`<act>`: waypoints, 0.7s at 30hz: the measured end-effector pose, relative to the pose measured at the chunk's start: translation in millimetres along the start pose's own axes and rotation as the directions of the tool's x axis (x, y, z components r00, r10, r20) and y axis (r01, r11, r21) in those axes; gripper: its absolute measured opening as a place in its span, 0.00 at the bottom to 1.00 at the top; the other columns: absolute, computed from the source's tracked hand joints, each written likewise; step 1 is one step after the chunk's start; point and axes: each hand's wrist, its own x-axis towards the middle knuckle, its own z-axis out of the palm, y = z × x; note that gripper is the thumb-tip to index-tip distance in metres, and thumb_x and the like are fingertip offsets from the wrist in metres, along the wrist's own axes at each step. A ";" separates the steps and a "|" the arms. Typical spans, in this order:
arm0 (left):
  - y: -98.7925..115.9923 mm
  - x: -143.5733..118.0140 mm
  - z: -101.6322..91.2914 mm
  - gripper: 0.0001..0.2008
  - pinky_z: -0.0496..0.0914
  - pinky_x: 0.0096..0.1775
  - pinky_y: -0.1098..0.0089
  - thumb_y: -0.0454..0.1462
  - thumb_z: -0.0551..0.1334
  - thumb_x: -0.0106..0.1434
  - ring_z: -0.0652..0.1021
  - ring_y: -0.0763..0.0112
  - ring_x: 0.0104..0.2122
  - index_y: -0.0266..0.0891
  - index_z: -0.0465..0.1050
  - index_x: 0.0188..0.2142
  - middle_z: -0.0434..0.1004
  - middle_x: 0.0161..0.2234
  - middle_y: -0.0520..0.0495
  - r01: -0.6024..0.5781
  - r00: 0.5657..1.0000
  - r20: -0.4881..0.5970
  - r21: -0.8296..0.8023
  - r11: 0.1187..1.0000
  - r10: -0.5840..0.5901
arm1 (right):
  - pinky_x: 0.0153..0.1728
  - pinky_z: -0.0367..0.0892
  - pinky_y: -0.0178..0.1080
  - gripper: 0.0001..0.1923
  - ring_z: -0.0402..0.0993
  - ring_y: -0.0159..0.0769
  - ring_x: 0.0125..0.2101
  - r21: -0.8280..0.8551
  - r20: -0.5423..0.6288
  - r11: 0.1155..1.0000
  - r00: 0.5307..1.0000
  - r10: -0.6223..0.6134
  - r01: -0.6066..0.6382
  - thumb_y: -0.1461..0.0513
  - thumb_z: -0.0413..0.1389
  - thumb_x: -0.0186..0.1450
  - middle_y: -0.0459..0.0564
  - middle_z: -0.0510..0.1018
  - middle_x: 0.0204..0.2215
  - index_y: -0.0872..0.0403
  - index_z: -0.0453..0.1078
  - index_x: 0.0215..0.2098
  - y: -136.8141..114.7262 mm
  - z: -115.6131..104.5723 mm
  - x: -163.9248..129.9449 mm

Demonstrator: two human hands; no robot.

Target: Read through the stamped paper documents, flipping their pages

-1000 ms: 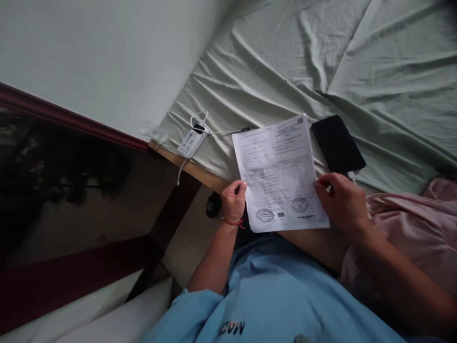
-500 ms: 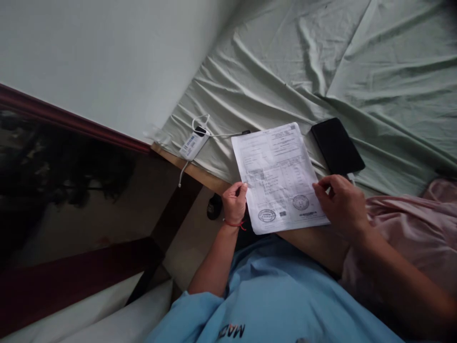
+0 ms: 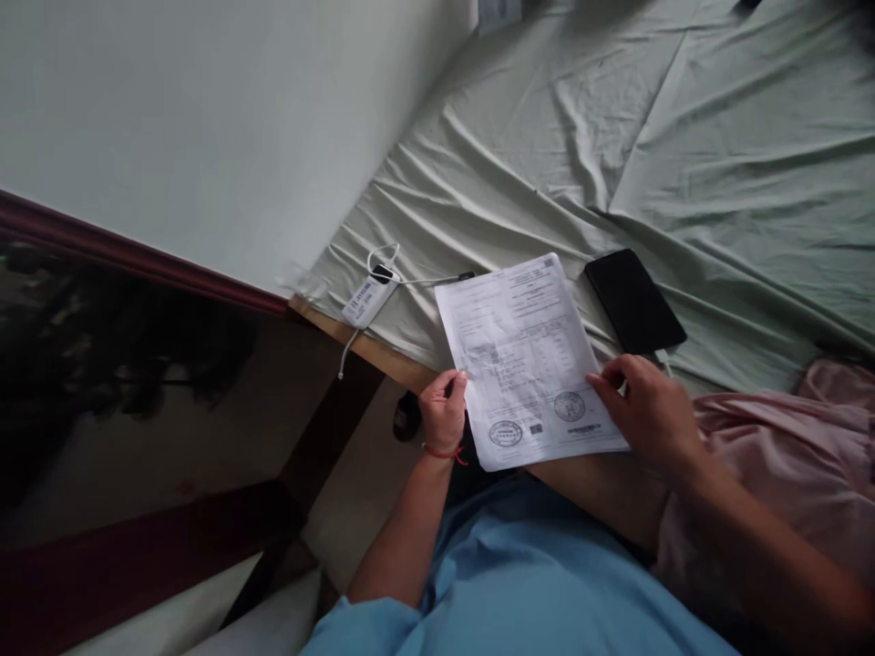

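A printed sheet of paper (image 3: 519,355) with two round stamps near its lower edge is held in front of me at the edge of the cloth-covered surface. My left hand (image 3: 444,410), a red string around its wrist, pinches the sheet's left edge between thumb and fingers. On the opposite edge, my right hand (image 3: 646,405) is closed, with thumb and fingertips gripping the paper. Just beyond the right hand lies a black tablet or large phone (image 3: 635,301), dark-screened, with a white cable plugged into its near end.
Left of the paper, a white power strip (image 3: 369,299) with a looped white cable lies on the green cloth (image 3: 506,164). A pink cloth (image 3: 779,456) hangs at the right. A white wall (image 3: 205,118) borders the left side. Beneath the wooden edge is a dark round object (image 3: 406,417).
The view has tilted slightly, so the paper, hands and black device appear a little lower. Both hands keep their hold on the sheet.
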 end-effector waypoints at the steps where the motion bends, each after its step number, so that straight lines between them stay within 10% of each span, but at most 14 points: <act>1: -0.2 -0.5 -0.1 0.16 0.58 0.24 0.74 0.49 0.66 0.63 0.62 0.77 0.19 0.37 0.77 0.31 0.62 0.19 0.56 0.025 1.000 0.001 -0.027 0.999 -0.025 | 0.28 0.56 0.38 0.14 0.68 0.35 0.25 0.036 0.004 0.999 1.000 0.002 -0.002 0.51 0.56 0.68 0.47 0.76 0.29 0.51 0.69 0.31 0.7 -0.1 0.5; 14: 15.7 -7.4 9.7 0.16 0.59 0.23 0.73 0.48 0.66 0.62 0.65 0.76 0.17 0.37 0.78 0.32 0.62 0.15 0.57 0.085 0.996 -0.002 -0.014 0.996 -0.086 | 0.25 0.53 0.38 0.13 0.69 0.35 0.25 -0.146 -0.160 0.989 0.985 -0.059 0.035 0.52 0.53 0.70 0.50 0.80 0.37 0.51 0.75 0.37 -10.1 -11.5 -0.3; 21: 15.1 -7.1 8.6 0.15 0.61 0.24 0.73 0.48 0.65 0.63 0.66 0.75 0.17 0.38 0.78 0.31 0.63 0.15 0.56 0.031 0.999 0.018 0.046 0.998 -0.032 | 0.25 0.54 0.38 0.17 0.65 0.33 0.20 0.022 0.064 1.000 0.998 -0.001 0.000 0.51 0.55 0.67 0.45 0.72 0.19 0.50 0.66 0.24 -29.4 -30.3 1.3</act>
